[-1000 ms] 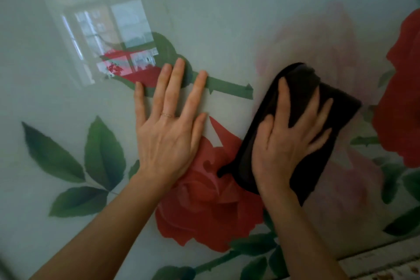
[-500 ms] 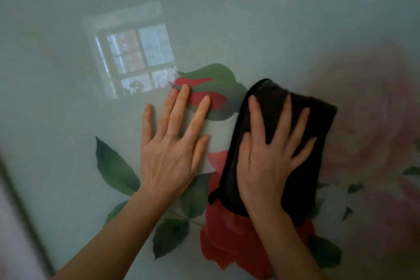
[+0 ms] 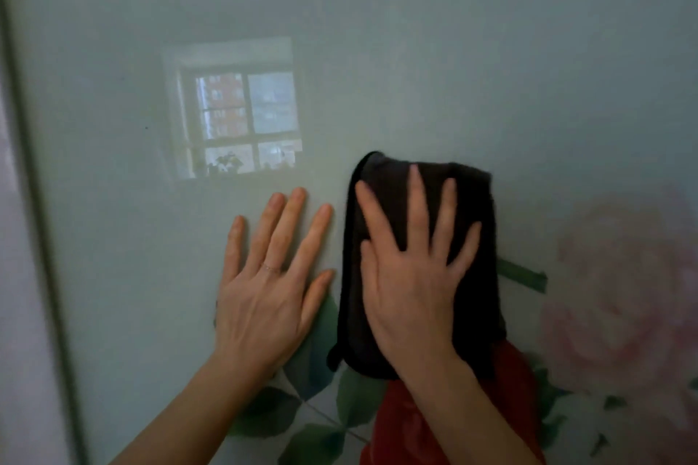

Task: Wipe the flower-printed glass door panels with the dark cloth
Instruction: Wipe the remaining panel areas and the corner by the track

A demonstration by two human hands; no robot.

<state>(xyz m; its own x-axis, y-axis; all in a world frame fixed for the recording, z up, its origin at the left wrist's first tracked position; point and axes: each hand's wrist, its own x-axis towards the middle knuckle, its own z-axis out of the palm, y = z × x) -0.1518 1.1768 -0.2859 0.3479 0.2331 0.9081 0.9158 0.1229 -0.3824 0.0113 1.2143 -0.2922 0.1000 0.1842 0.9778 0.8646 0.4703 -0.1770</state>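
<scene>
The pale green glass door panel (image 3: 415, 49) fills the view, printed with a red rose (image 3: 408, 423), green leaves (image 3: 313, 347) and a faint pink rose (image 3: 619, 294). My right hand (image 3: 411, 283) lies flat with fingers spread on the folded dark cloth (image 3: 476, 276), pressing it against the glass just above the red rose. My left hand (image 3: 268, 283) rests flat and empty on the glass right beside the cloth, fingers apart, a thin ring on one finger.
A grey door frame edge (image 3: 41, 238) runs down the left side, with a pale surface (image 3: 15, 313) beyond it. A window reflection (image 3: 241, 121) shows on the glass above my left hand.
Both hands and the cloth have travelled up and left across the panel, from over the red rose to the plain glass above it. The frame edge has come further into view at the left.
</scene>
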